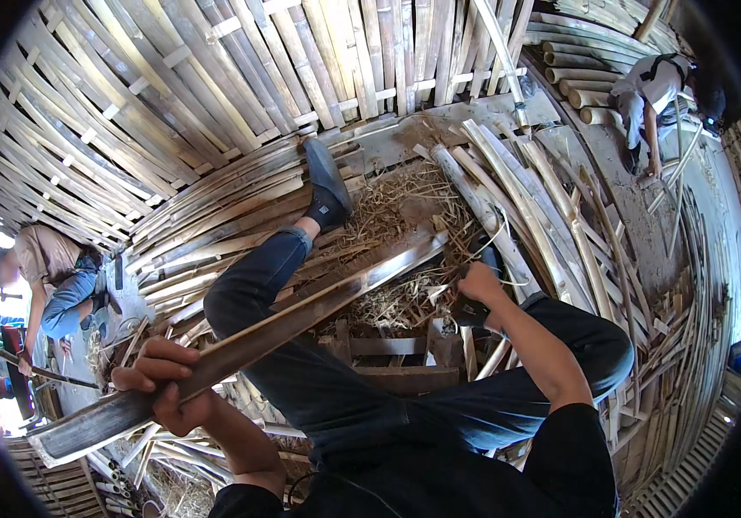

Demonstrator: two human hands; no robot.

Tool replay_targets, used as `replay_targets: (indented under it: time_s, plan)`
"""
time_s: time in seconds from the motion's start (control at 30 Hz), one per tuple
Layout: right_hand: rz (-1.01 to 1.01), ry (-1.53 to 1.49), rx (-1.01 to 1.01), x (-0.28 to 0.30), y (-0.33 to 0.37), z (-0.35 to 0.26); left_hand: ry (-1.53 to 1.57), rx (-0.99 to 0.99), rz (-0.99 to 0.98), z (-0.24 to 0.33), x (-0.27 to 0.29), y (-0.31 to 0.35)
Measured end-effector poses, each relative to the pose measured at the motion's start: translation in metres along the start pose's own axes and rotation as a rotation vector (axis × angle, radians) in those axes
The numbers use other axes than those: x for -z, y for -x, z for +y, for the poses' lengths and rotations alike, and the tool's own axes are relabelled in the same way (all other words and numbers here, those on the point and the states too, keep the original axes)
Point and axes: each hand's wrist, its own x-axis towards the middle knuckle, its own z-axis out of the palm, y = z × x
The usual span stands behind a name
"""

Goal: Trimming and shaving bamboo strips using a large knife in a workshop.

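A long split-bamboo slat slants across my lap, its near end at the lower left and its far end over the shavings between my feet. My left hand is closed round it close to the near end, the fingers over its upper edge and the thumb below. Beside my right foot, just past the slat's far end, my right hand is closed in a fist. What that hand grips, if anything, is hidden. Loose bamboo shavings lie around the far end of the slat.
Several split bamboo pieces are piled right of my feet, with more slats on the left. A wooden block sits between my legs. Ahead rises a bamboo-slat wall. One person bends at the left, another at the far right.
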Motion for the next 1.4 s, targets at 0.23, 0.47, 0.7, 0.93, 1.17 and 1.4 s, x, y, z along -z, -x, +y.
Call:
replay_targets:
  time_s: [0.23, 0.47, 0.7, 0.93, 1.17, 1.4]
  plan:
    - [-0.181, -0.089, -0.040, 0.022, 0.054, -0.088, -0.027, -0.036, 0.020, -0.007, -0.006, -0.006]
    - [-0.172, 0.006, 0.457, 0.039, 0.112, -0.174, -0.140, -0.044, 0.058, 0.029, 0.061, -0.021]
    - [-0.160, 0.185, 0.058, -0.036, 0.021, -0.014, -0.124, -0.070, 0.060, 0.110, 0.130, -0.038]
    - [0.092, -0.158, 0.068, 0.004, 0.021, -0.078, -0.135, -0.146, 0.242, 0.174, 0.203, -0.043]
    - [0.001, -1.240, 0.233, 0.073, 0.037, -0.168, -0.100, -0.139, 0.645, 0.104, 0.236, -0.006]
    - [0.249, -1.836, 0.572, 0.175, 0.067, -0.249, 0.247, 0.303, 0.856, -0.076, 0.109, 0.061]
